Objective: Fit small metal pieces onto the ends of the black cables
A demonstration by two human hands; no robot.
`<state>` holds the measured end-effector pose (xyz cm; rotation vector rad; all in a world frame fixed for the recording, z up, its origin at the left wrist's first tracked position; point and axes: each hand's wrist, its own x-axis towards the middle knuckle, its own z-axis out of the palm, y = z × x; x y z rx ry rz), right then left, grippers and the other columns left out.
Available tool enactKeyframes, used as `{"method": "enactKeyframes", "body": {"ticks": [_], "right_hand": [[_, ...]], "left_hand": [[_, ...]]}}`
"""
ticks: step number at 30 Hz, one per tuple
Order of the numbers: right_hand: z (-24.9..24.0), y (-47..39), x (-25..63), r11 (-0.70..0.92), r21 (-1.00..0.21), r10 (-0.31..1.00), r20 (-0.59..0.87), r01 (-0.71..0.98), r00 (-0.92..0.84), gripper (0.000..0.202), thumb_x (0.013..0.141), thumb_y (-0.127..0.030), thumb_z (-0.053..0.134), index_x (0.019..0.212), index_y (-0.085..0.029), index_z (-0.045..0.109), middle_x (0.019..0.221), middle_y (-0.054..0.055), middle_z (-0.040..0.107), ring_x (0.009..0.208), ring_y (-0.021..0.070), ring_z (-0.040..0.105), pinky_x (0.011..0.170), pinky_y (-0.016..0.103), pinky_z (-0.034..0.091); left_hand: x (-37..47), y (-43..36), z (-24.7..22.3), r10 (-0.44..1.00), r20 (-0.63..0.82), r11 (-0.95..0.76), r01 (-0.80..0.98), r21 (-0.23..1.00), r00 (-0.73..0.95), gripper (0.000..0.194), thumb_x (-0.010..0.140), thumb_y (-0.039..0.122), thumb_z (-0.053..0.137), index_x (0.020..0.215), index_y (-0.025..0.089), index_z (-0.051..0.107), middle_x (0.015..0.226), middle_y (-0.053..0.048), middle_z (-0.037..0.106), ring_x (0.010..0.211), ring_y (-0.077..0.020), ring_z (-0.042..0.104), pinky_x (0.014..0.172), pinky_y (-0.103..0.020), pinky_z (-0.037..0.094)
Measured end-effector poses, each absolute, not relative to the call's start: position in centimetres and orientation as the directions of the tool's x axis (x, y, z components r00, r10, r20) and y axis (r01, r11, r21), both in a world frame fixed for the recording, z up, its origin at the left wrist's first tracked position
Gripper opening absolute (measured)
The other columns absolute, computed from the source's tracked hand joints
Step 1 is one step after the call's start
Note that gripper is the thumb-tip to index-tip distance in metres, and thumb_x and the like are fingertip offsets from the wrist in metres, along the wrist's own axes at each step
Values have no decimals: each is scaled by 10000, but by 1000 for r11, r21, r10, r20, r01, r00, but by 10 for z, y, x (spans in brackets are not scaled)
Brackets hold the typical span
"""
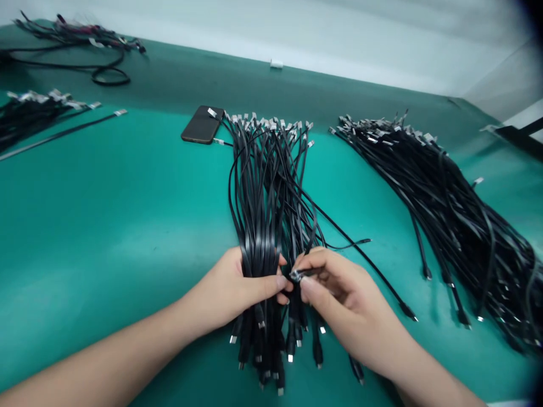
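Note:
A bundle of flat black cables [261,215] runs down the middle, with silver plugs at its far end and more connectors hanging near me. My left hand [237,285] is wrapped round the left part of this bundle, its thumb across the top. Close beside it on the right, my right hand [335,288] pinches a black cable near its small metal connector [296,276]. The two hands' fingertips nearly meet there. Other loose cables of the pile lie beneath and beyond my right hand.
A dark phone [201,125] lies by the bundle's far end on the green table [127,215]. Large cable pile [449,209] at right, smaller one [34,116] at left. Tangled wires [80,39] lie far left. A small white object [276,64] stands at the back.

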<state>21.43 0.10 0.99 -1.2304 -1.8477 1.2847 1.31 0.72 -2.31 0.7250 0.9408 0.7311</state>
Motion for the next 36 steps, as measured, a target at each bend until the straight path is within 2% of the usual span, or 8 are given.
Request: {"method": "enactKeyframes", "body": {"ticks": [3, 6, 13, 19, 31, 33, 36], "right_hand": [[5, 9, 213, 130, -950, 943, 30, 282, -331, 73, 976, -247, 580, 962, -205, 638, 873, 24, 653, 708, 141, 639, 645, 282, 547], [0, 13, 210, 122, -967, 946, 45, 223, -320, 70, 972, -256, 584, 974, -205, 632, 932, 38, 658, 721, 141, 658, 662, 294, 581], [-4, 12, 208, 165, -973, 946, 111, 159, -303, 77, 970, -186, 581, 1010, -220, 637, 1009, 42, 663, 761, 132, 684, 692, 282, 616], [0, 12, 209, 140, -986, 946, 107, 88, -308, 87, 967, -158, 583, 995, -223, 633, 1025, 32, 635, 801, 128, 689, 735, 273, 616], [0, 11, 216, 178, -951, 950, 100, 253, -295, 94, 983, -182, 592, 1034, -242, 644, 997, 20, 675, 877, 163, 671, 760, 317, 553], [2, 11, 216, 195, -956, 944, 121, 220, -307, 100, 980, -182, 600, 1031, -252, 651, 1008, 14, 660, 912, 162, 660, 770, 311, 547], [6, 11, 214, 190, -974, 925, 135, 123, -356, 109, 966, -181, 618, 1024, -256, 671, 1142, 29, 634, 1010, 173, 646, 816, 318, 548]], "left_hand": [[14, 9, -23, 790, -437, 561, -221, 798, 429, 317, 724, 281, 878, 957, 172, 693, 876, -17, 747, 723, -168, 709, 728, -328, 586], [14, 10, -23, 791, -416, 545, -209, 812, 449, 261, 731, 222, 864, 943, 164, 723, 871, -21, 750, 786, -182, 712, 761, -336, 600], [13, 10, -20, 775, -421, 569, -233, 788, 472, 166, 762, 150, 846, 892, 172, 744, 815, 16, 761, 732, -120, 718, 739, -242, 586], [12, 10, -21, 762, -414, 586, -257, 768, 498, 111, 793, 130, 830, 882, 170, 776, 809, 15, 781, 715, -100, 726, 730, -211, 594], [13, 9, -23, 769, -442, 600, -283, 748, 462, 184, 758, 144, 871, 898, 158, 753, 809, 8, 811, 716, -106, 751, 715, -201, 614], [14, 9, -23, 775, -433, 592, -290, 752, 461, 184, 762, 139, 866, 901, 159, 747, 811, 14, 808, 712, -100, 744, 712, -198, 610], [14, 10, -22, 787, -398, 560, -277, 781, 472, 146, 788, 136, 842, 894, 156, 743, 791, 27, 790, 710, -89, 725, 707, -183, 592]]}}
